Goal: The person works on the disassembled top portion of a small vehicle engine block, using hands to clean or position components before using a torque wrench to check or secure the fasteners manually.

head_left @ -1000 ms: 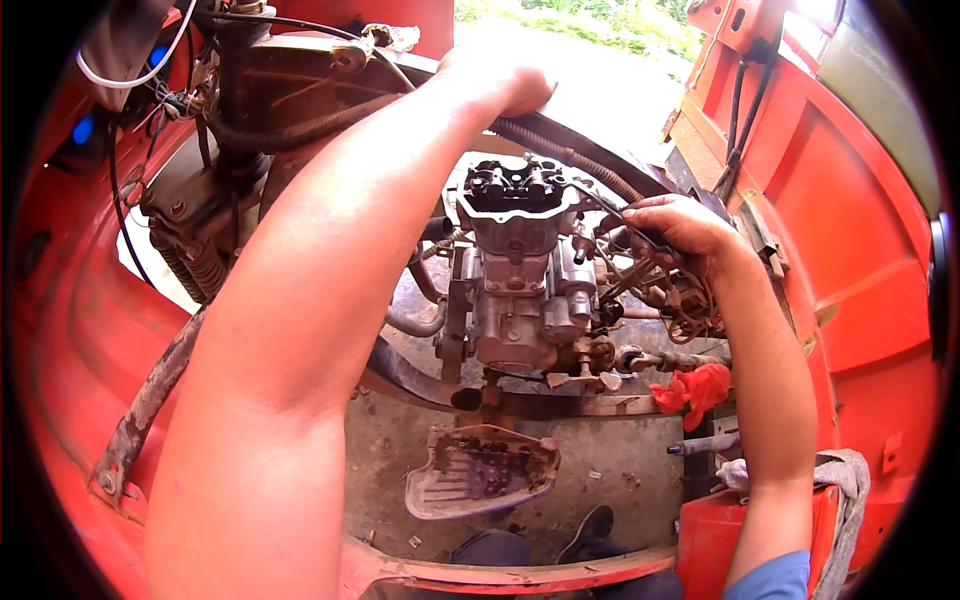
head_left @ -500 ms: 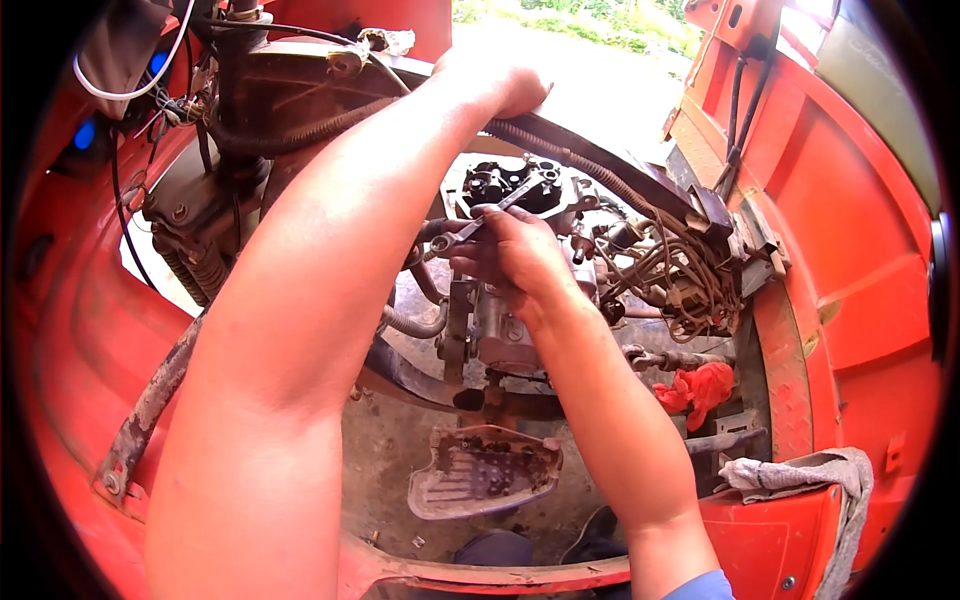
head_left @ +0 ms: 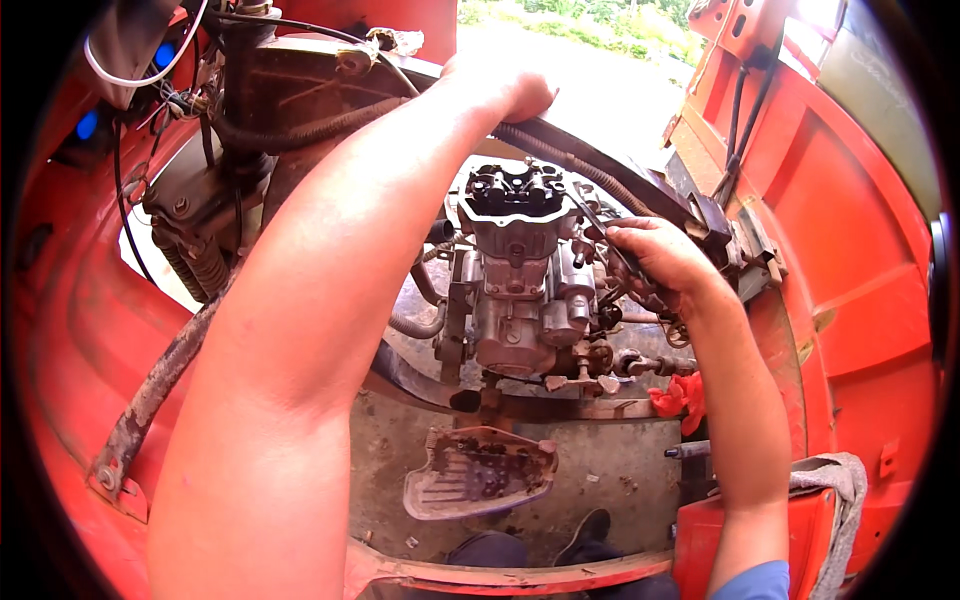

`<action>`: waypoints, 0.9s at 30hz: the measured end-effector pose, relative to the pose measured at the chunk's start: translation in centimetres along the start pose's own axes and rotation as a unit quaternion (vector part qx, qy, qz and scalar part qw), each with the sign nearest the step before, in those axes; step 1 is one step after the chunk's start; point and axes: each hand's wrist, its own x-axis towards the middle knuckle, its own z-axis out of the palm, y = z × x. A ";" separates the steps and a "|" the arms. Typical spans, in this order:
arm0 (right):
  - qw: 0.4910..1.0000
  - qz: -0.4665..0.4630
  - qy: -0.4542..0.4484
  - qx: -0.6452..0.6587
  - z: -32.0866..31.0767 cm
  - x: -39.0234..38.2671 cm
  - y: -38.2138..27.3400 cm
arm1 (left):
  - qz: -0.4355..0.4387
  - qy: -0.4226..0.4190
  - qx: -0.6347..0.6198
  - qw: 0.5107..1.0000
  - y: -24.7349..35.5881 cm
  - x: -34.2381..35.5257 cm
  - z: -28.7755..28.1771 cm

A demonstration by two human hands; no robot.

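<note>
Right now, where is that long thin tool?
In the head view, the long thin tool is right of the middle, held in the right hand. It slants up and left, toward the open top of the grey engine.

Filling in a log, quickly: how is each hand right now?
Left hand: at the dark frame bar, open or closed cannot be told.
Right hand: closed, holding wrench.
</note>
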 end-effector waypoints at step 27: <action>0.995 -0.039 0.017 0.087 6.4 -0.4 2.6 | 0.005 0.015 -0.035 0.999 -0.3 2.6 2.9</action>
